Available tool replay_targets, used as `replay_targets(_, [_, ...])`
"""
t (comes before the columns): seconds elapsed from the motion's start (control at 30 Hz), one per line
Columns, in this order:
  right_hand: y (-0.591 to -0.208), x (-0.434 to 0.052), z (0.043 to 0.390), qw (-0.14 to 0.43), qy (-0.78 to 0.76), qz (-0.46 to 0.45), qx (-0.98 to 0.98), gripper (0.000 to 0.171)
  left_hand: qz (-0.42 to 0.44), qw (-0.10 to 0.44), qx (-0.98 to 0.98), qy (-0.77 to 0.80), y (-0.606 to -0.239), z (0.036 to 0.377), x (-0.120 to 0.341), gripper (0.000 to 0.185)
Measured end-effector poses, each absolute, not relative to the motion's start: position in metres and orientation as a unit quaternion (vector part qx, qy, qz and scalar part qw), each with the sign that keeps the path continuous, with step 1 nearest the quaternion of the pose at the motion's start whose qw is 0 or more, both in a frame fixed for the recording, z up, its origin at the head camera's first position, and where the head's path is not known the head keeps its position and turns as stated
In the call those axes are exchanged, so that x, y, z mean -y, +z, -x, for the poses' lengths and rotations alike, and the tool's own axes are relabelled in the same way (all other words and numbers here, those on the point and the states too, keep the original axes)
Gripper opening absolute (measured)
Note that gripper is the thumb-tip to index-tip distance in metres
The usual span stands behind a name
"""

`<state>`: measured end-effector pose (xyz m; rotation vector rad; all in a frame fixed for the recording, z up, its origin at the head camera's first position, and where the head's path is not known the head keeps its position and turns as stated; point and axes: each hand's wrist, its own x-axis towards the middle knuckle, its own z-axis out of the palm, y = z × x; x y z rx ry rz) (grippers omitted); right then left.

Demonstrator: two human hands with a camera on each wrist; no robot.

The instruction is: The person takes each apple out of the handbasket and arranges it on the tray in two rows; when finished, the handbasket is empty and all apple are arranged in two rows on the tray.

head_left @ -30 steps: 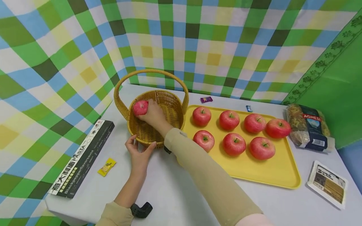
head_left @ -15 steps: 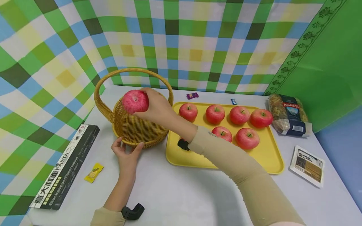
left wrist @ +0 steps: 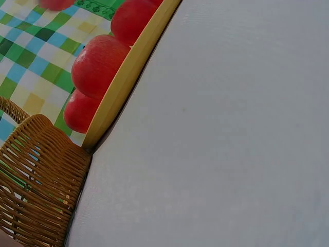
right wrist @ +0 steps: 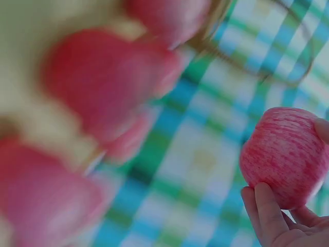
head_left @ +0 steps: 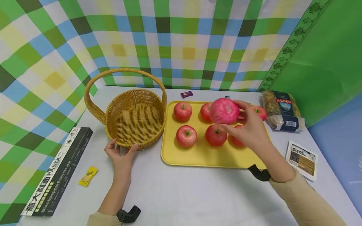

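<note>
My right hand (head_left: 249, 125) grips a pink-red apple (head_left: 224, 110) and holds it in the air above the yellow tray (head_left: 203, 155); the right wrist view shows the same apple (right wrist: 286, 156) in my fingers (right wrist: 267, 216). Several red apples (head_left: 186, 136) lie on the tray in two rows, some hidden behind my hand. A woven basket (head_left: 134, 117) with an arched handle stands empty to the left of the tray. My left hand (head_left: 121, 154) rests against the basket's near rim, thumb and fingers spread on it. In the left wrist view the basket wall (left wrist: 36, 185) and tray edge (left wrist: 128, 72) show.
A long black pasta box (head_left: 55, 174) lies at the table's left edge, with a yellow sachet (head_left: 88, 176) beside it. A pasta bag (head_left: 281, 110) and a flat white packet (head_left: 301, 159) sit right of the tray. Small wrapped sweets (head_left: 186, 94) lie behind it.
My right hand lifted the apple out of the basket and carried it rightward over the tray. The left hand stayed on the basket's rim. The head view shifted right.
</note>
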<state>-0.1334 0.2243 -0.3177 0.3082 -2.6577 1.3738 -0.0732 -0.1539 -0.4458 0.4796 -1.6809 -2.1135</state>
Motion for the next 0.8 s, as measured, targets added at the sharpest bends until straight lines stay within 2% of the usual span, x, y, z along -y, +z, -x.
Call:
replay_targets(0.17, [-0.35, -0.295, 0.116, 0.054, 0.421, 0.028, 0.905, 0.092, -0.176, 0.2, 0.606, -0.75, -0.443, 0.069, 0.16, 0.074])
replay_targets(0.37, [-0.385, -0.335, 0.114, 0.027, 0.396, 0.114, 0.911, 0.096, -0.197, 0.2, 0.605, -0.745, -0.443, 0.066, 0.168, 0.077])
replay_targets(0.53, [-0.4, -0.345, 0.119, -0.003, 0.398, 0.142, 0.906, 0.097, -0.209, 0.199, 0.612, -0.736, -0.444, 0.064, 0.172, 0.076])
replay_targets(0.8, [-0.412, -0.344, 0.126, -0.055, 0.386, 0.124, 0.913, 0.102, -0.202, 0.212, 0.609, -0.738, -0.442, 0.06, 0.173, 0.076])
